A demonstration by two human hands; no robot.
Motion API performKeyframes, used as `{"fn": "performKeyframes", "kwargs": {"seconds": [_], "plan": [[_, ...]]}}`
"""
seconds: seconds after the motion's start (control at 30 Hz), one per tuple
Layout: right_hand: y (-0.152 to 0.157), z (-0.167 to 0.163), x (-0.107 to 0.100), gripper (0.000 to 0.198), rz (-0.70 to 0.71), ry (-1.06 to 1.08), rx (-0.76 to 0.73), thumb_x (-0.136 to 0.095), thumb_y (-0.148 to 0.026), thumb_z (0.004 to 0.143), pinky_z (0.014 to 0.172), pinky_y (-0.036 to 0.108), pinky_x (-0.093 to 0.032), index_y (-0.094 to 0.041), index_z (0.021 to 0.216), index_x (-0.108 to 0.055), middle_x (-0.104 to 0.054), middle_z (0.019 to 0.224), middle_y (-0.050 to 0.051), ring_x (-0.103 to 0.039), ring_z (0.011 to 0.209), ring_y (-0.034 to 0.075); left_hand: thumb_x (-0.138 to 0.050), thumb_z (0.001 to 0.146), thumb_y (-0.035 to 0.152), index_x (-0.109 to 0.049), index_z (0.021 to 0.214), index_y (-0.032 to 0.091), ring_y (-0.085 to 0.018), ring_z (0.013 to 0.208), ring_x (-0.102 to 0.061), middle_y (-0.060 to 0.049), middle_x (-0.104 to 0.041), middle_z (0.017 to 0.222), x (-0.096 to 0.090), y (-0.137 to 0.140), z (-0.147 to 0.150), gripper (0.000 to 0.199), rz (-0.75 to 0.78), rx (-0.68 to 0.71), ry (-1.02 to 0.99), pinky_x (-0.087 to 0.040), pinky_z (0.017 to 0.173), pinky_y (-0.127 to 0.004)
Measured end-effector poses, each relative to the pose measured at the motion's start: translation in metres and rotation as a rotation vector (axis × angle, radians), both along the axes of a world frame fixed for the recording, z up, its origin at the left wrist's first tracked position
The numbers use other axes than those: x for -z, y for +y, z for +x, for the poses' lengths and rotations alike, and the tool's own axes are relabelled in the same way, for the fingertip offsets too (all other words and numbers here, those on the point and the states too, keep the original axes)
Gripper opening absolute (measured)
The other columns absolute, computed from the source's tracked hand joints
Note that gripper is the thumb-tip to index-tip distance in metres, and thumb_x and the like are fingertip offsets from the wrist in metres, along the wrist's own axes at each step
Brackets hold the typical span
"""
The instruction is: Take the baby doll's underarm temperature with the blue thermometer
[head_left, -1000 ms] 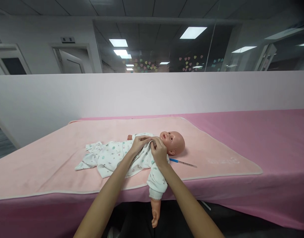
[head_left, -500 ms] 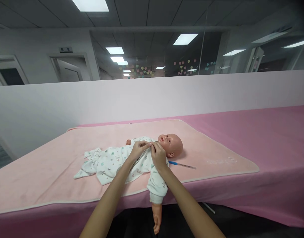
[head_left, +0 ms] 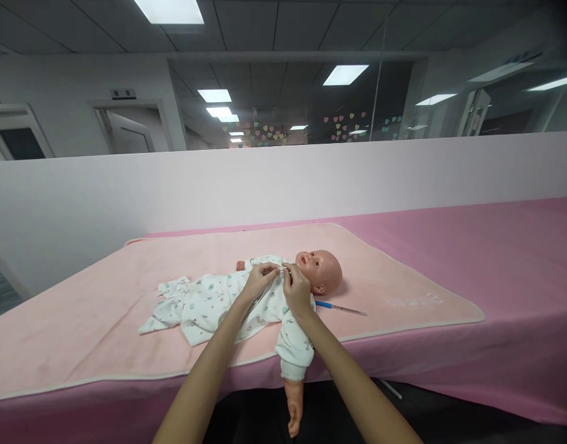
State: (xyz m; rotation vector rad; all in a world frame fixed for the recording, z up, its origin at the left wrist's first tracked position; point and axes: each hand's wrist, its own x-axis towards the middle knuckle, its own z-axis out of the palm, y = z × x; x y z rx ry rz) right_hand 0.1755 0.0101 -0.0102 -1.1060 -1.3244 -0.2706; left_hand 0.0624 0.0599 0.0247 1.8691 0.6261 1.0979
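A baby doll [head_left: 328, 271] lies on its back, head to the right, one arm hanging over the table's front edge. It wears a white patterned romper [head_left: 204, 302] whose leg ends lie flat at the left. At the doll's upper chest, just below its chin, my left hand [head_left: 260, 280] pinches the romper's cloth near the neckline. Close beside it, my right hand [head_left: 297, 287] pinches the same part of the garment. The fingertips of both hands almost meet, and they hide the exact bit of cloth or fastening between them.
A blue-ended thermometer-like stick [head_left: 341, 307] lies right of the doll's shoulder. Under the doll spreads a peach blanket [head_left: 98, 320] with a pale border, over a pink table cover [head_left: 509, 265]. Behind the table rises a low white wall [head_left: 283, 185] with glass above.
My fingertips have drawn slightly apart at the doll's neckline, and a bit of pale cloth shows between them. The doll and the stick lie as before.
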Motion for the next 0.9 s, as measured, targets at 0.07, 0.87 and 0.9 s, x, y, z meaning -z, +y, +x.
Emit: {"fn": "performKeyframes", "kwargs": {"seconds": [0.07, 0.87, 0.9], "plan": [[-0.0013, -0.0008, -0.0012, 0.028, -0.002, 0.003, 0.001, -0.035, -0.021, 0.089, 0.074, 0.029, -0.048, -0.017, 0.095, -0.061, -0.067, 0.089, 0.008, -0.062, 0.085, 0.018, -0.059, 0.071, 0.032, -0.068, 0.086, 0.013, -0.016, 0.079, -0.061, -0.005, -0.068, 0.083, 0.0006, -0.0013, 0.0002, 0.025, 0.017, -0.004, 0.006, -0.046, 0.075, -0.028], [-0.0004, 0.0009, -0.0002, 0.026, -0.014, 0.024, 0.008, -0.037, -0.024, 0.088, 0.068, 0.028, -0.047, -0.017, 0.089, -0.062, -0.068, 0.082, 0.006, -0.062, 0.076, 0.018, -0.059, 0.066, 0.022, -0.067, 0.089, 0.014, -0.016, 0.079, -0.060, -0.005, -0.067, 0.081, 0.0004, -0.0018, 0.0006, 0.025, -0.072, -0.032, -0.049, -0.045, 0.078, -0.029], [-0.0007, 0.0008, -0.0004, 0.026, -0.010, 0.025, 0.000, -0.037, -0.023, 0.088, 0.069, 0.028, -0.047, -0.018, 0.089, -0.062, -0.068, 0.083, 0.006, -0.062, 0.077, 0.017, -0.057, 0.067, 0.022, -0.067, 0.089, 0.014, -0.017, 0.082, -0.060, -0.006, -0.067, 0.084, 0.0002, -0.0025, 0.0008, 0.025, -0.057, -0.023, -0.041, -0.045, 0.079, -0.029]]}}
